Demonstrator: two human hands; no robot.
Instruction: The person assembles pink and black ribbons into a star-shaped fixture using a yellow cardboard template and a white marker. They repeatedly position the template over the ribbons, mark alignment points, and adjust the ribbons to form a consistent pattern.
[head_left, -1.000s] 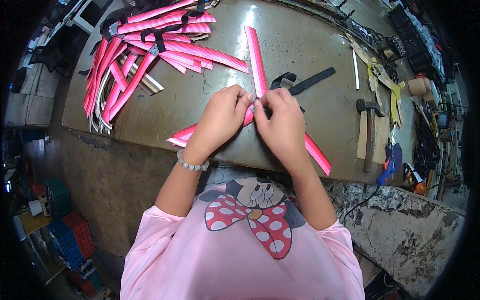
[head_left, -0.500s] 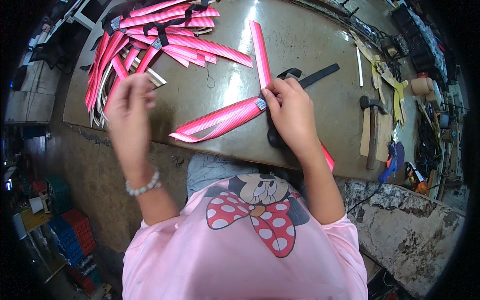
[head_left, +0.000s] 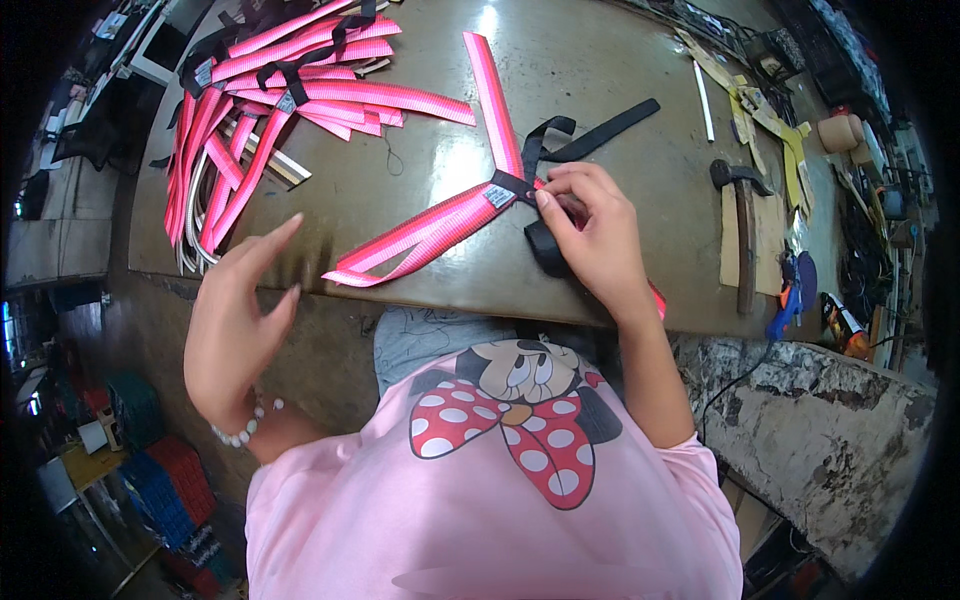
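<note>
My right hand (head_left: pixel 600 235) pinches a pink webbing strap (head_left: pixel 430 238) with thumb and fingers, close to where it meets black webbing. A small pale label (head_left: pixel 499 196) lies beside that joint. One pink arm points away across the table, and a folded loop lies toward the left near the edge. Black webbing (head_left: pixel 610 128) runs out beyond my right hand; part of it is hidden under the palm. My left hand (head_left: pixel 240 310) hovers off the table's front edge, fingers and thumb apart, with nothing in it.
A heap of pink straps (head_left: pixel 350 92) with black ties covers the far left of the metal table (head_left: pixel 400 190). To the right lie a hammer (head_left: pixel 744 240), a piece of cardboard (head_left: pixel 768 240), a blue tool (head_left: pixel 790 300), yellow strips (head_left: pixel 795 170) and a brown roll (head_left: pixel 840 134).
My left hand has moved down and outward to the left, and its fingers have spread. The strap under my right hand has shifted slightly left; that hand still pinches it.
</note>
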